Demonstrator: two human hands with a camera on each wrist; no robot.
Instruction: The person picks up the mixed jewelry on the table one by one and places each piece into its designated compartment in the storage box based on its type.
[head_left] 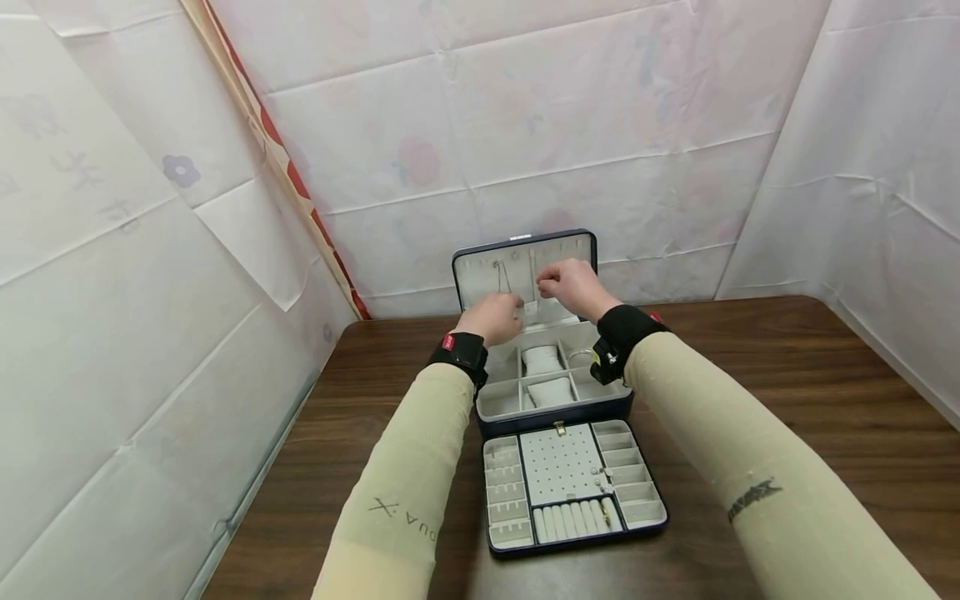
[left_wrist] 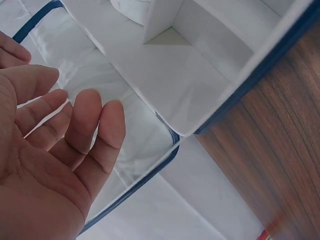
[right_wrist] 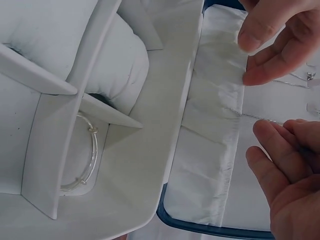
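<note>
A navy jewellery box stands open on the table, its lid upright at the back. Both hands are at the lid's white fabric pocket. My left hand has relaxed, loosely bent fingers, and its fingertips touch the pocket's top edge. My right hand curls its fingers where a thin silver chain runs across the pocket to them. A necklace hangs inside the lid. A bangle and a white cushion lie in the box's compartments.
The box's removed tray, with ring rolls and small slots, lies on the dark wooden table just in front of the box. White printed sheets wall in the table on the left, back and right.
</note>
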